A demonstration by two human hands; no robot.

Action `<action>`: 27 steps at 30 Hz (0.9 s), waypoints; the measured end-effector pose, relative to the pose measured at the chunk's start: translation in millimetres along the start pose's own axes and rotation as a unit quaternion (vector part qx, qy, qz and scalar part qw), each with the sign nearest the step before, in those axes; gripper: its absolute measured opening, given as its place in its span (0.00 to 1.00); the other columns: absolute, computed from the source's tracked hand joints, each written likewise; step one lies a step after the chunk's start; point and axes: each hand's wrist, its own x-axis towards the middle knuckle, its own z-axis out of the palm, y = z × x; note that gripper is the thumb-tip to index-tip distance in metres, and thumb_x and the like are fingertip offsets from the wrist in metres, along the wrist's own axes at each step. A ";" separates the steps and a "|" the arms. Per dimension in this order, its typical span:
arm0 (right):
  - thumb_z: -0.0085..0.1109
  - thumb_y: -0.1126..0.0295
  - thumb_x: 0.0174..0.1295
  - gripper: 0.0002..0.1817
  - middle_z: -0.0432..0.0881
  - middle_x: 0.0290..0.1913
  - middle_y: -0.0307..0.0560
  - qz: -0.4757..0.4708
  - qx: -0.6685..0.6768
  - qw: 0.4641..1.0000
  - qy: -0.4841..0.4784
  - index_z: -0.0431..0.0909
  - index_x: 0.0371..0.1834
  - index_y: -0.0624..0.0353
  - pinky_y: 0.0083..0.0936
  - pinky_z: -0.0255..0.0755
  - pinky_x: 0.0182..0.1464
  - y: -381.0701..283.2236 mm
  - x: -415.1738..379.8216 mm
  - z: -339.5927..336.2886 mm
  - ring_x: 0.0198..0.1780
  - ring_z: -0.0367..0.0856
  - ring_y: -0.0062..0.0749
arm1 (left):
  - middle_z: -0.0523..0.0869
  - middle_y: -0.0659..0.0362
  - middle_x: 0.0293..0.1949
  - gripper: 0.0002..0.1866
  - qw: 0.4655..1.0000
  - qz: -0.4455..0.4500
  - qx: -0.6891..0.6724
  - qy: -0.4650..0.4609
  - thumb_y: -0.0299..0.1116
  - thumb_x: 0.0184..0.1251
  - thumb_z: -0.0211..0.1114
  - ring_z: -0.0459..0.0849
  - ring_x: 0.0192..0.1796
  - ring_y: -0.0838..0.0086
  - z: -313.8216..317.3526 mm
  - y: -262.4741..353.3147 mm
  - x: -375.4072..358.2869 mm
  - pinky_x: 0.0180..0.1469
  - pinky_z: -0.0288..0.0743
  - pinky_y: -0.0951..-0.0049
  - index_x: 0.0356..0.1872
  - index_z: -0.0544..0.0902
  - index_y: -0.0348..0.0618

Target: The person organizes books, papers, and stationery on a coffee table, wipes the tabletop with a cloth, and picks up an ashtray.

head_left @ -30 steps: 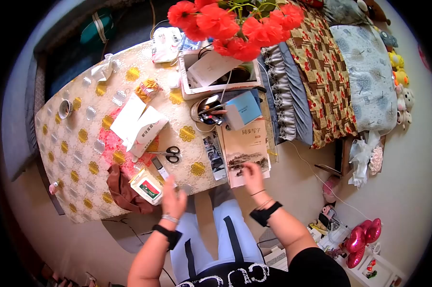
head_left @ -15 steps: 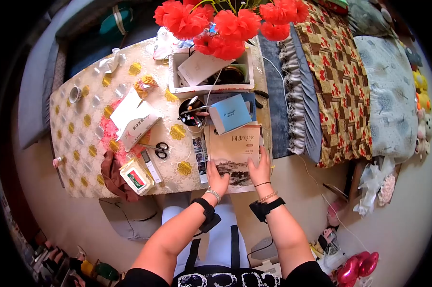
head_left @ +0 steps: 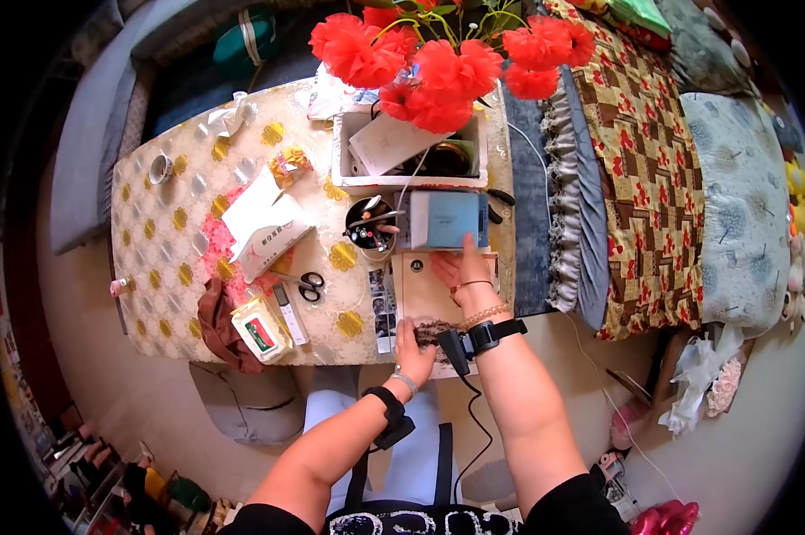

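Now right hand (head_left: 460,269) at straightened blue box (head_left: 449,219), left hand (head_left: 414,354) on booklet (head_left: 427,290)

The left hand (head_left: 416,355) rests on a book (head_left: 417,287) on a patterned table (head_left: 166,299), while the right hand (head_left: 465,270) reaches near a blue box (head_left: 453,219).

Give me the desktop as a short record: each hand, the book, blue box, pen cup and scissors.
left hand: open, at the book's lower left
right hand: open, over the book's upper part, fingertips at the blue box's near edge
book: flat, partly covered by both hands
blue box: beyond the book
pen cup: left of the blue box, filled
scissors: lying beside the tissue pack
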 end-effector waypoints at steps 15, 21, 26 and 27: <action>0.48 0.59 0.60 0.29 0.67 0.56 0.56 -0.252 -0.501 0.820 0.114 0.58 0.59 0.68 0.26 0.60 0.57 87.9 -15.8 -159.5 0.57 0.67 0.39 | 0.59 0.42 0.60 0.35 0.999 0.005 -0.034 -0.003 0.30 0.46 0.59 0.56 0.63 0.53 -5.6 5.6 -0.3 0.64 0.50 0.65 0.59 0.57 0.33; 0.50 0.62 0.59 0.32 0.60 0.61 0.59 -0.133 -0.392 0.906 0.086 0.53 0.62 0.68 0.26 0.58 0.59 95.8 -29.6 -167.8 0.61 0.62 0.40 | 0.73 0.43 0.47 0.30 0.987 -0.096 -0.122 0.045 0.28 0.48 0.57 0.71 0.51 0.53 -12.2 30.9 10.1 0.52 0.65 0.63 0.55 0.60 0.32; 0.49 0.61 0.60 0.30 0.65 0.57 0.55 -0.140 -0.392 0.905 0.091 0.54 0.61 0.67 0.22 0.60 0.56 89.7 -45.4 -176.7 0.57 0.66 0.36 | 0.78 0.51 0.28 0.18 0.985 0.013 -0.147 -0.090 0.27 0.57 0.54 0.77 0.30 0.66 9.1 48.8 -24.9 0.35 0.71 0.71 0.51 0.68 0.39; 0.49 0.61 0.60 0.28 0.68 0.55 0.53 -0.145 -0.379 0.909 0.092 0.57 0.60 0.66 0.21 0.62 0.55 91.4 -49.5 -178.7 0.54 0.68 0.35 | 0.77 0.49 0.28 0.18 0.983 0.050 -0.143 -0.102 0.28 0.58 0.53 0.77 0.30 0.65 1.5 64.7 -42.7 0.35 0.71 0.70 0.51 0.68 0.41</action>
